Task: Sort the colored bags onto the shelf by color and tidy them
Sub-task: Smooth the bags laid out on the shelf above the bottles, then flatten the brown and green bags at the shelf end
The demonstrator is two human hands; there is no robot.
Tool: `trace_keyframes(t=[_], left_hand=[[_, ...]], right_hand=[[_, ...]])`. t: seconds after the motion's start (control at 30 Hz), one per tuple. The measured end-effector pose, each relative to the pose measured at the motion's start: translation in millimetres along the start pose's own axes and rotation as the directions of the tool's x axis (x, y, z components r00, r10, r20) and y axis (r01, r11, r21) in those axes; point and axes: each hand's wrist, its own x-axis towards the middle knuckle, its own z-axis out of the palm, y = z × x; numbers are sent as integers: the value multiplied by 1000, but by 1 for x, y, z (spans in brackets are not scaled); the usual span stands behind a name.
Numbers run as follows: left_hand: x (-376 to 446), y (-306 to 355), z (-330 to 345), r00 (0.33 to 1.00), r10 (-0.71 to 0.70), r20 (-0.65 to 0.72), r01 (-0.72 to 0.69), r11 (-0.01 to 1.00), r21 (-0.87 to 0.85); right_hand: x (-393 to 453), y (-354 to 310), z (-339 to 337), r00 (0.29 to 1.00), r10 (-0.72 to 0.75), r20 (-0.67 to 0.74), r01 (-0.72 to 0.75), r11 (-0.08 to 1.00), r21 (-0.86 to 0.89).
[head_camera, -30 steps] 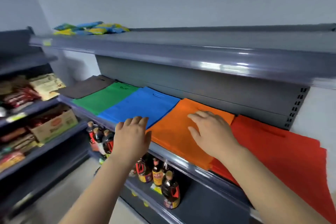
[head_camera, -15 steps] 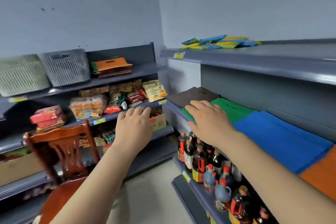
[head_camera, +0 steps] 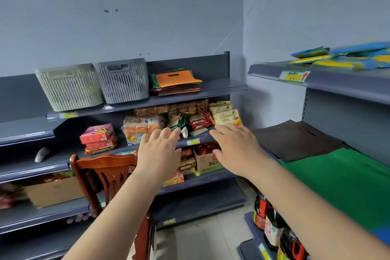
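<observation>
A mixed stack of colored bags (head_camera: 176, 81), orange on top with green and red edges showing, lies on the upper shelf of the far rack, right of two baskets. On the right-hand shelf (head_camera: 274, 157) lie a brown bag pile (head_camera: 295, 140) and a green bag pile (head_camera: 341, 181), side by side. My left hand (head_camera: 159, 153) and my right hand (head_camera: 236, 150) are both stretched out in the air toward the far rack, fingers straight, holding nothing. Neither hand touches a bag.
A beige basket (head_camera: 69, 86) and a grey basket (head_camera: 123, 80) stand left of the mixed stack. Snack packets (head_camera: 198, 119) fill the shelf below. A wooden chair (head_camera: 105, 173) stands in front of me. Bottles (head_camera: 272, 224) sit under the right shelf; blue-yellow packets (head_camera: 346, 58) lie on top.
My view has swung left from the sorted shelf toward the far rack. My right hand has come off the bags, and both hands now reach out empty toward the far rack.
</observation>
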Motion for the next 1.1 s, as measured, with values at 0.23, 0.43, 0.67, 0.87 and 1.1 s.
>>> trace_keyframes(t=[0.23,0.43,0.67,0.87,1.1], left_hand=[[95,-17,43,998,-48,-30,49,998,44],[170,-37,76,991,-116,-61,120,991,54],[244,-67,119,985,-150,-90,153,988,32],[315,-106,162,986,-132,-105,135,991,26],[398,-166,210,973,-99,-210,98,995,-14]], right_hand=[[109,36,44,997,-82,-3,82,996,47],[200,67,72,993,-117,-1,117,991,68],[290,80,106,986,-161,40,157,985,71],[374,82,145,985,-172,25,170,984,55],[474,86,181,991,-136,-1,136,989,57]])
